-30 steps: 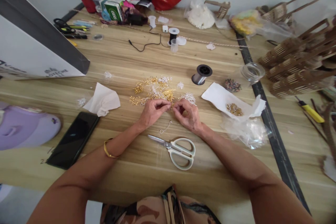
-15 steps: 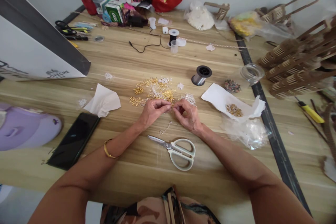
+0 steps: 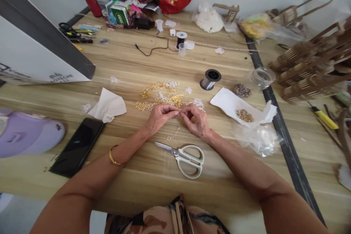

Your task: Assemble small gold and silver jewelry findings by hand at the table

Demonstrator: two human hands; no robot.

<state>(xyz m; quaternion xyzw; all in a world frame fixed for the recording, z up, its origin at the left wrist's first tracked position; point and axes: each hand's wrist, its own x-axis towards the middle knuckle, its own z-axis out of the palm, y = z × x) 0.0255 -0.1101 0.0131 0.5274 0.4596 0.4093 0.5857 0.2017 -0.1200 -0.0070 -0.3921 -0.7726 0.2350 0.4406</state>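
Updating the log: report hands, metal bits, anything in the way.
Left hand, right hand pinched, nearly meeting; contents unclear. Metal bits heaped just beyond. Scissors on near side, touching neither.

Gold and silver jewelry findings (image 3: 175, 99), in one loose heap
From far, I see a tiny gold-coloured piece (image 3: 180, 110) pinched at the fingertips (image 3: 174, 113), too small to identify; a short, ring-ended silver chain (image 3: 173, 134) lies nearer, apart from the heap.

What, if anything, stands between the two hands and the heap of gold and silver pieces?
Nothing visible: the left hand and right hand are at the near edge of the heap of gold and silver pieces. The scissors and the short chain lie nearer the body, not between.
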